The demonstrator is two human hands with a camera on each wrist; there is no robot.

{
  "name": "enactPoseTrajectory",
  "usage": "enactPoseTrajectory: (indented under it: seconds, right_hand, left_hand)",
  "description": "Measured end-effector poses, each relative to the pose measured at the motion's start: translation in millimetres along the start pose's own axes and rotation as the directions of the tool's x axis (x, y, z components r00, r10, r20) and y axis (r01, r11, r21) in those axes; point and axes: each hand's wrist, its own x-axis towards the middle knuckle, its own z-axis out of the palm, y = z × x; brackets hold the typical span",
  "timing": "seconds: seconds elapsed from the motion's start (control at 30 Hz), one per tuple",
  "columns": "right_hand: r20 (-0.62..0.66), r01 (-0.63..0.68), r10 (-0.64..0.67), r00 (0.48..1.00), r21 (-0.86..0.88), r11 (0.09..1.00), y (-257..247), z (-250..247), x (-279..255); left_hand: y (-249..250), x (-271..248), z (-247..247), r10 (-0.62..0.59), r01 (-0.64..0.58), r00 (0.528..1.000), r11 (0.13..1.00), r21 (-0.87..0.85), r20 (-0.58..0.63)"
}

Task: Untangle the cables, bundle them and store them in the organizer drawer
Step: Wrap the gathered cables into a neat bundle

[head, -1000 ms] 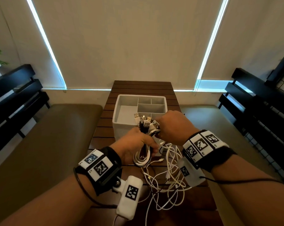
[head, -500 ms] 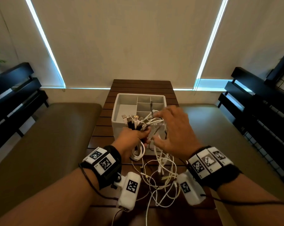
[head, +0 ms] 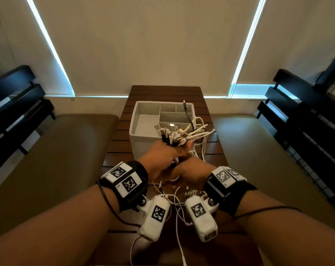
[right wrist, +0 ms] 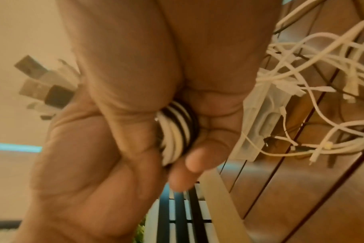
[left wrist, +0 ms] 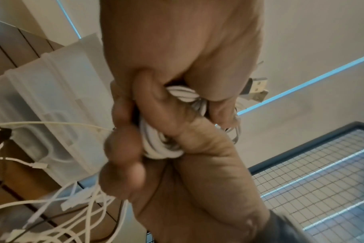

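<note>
Both hands are closed round one gathered bunch of cables [head: 174, 148] just above the near part of the wooden table [head: 210, 150]: the left hand [head: 160, 160] grips it higher up, plug ends fanning out past its thumb, and the right hand [head: 191, 173] is curled round the same bunch directly below and nearer the body. Loose white tails [head: 174, 208] trail from the grip down to the table between the wrists.

By my reading the step in hand is the bundling, with the loose ends not yet taken up. The next move probably calls for one hand to keep the coil pinched while the other winds in the hanging tails (they look liable to snag on one another).

Beyond the hands stands the grey organizer drawer [head: 139, 116], its compartments holding nothing but a few cable loops and a dark plug draped over its right rim.

Only the head view shows the drawer's inside. The left wrist view shows white strands [left wrist: 162, 148] looped tight between the fingers; the right wrist view alone shows black and white strands [right wrist: 177, 128] lying side by side in the coil.
</note>
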Motion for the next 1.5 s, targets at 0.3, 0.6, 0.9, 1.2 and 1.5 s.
enactPoseTrajectory:
  seconds: [0.3, 0.6, 0.9, 1.2, 1.5]
  right_hand:
    - [0.043, -0.031, 0.035, 0.998, -0.095, 0.995, 7, 9, -3]
    - [-0.018, -0.069, 0.069, 0.997, -0.016, 0.997, 11, 10, -6]
    - [-0.066, -0.048, 0.039, 0.997, -0.150, 0.987, 12, 17, 3]
    - [-0.150, -0.121, 0.091, 0.984, -0.198, 0.973, 3, 22, -4]
    - [-0.042, 0.036, -0.074, 0.996, -0.585, 0.810, -21, -11, -20]
  left_hand:
    - [-2, -10, -4, -0.140, 0.165, 0.977, 0.974, -0.153, 0.160]
    - [2, -8, -3, -0.056, 0.044, 0.988, 0.995, 0.085, 0.145]
    - [15, -13, 2, -0.093, 0.103, 0.984, 0.993, -0.059, 0.149]
    - [9, -13, 7, -0.211, 0.214, 0.977, 0.968, -0.127, 0.036]
    - [10, -6, -21, -0.191, 0.187, 0.982, 0.969, -0.161, -0.006]
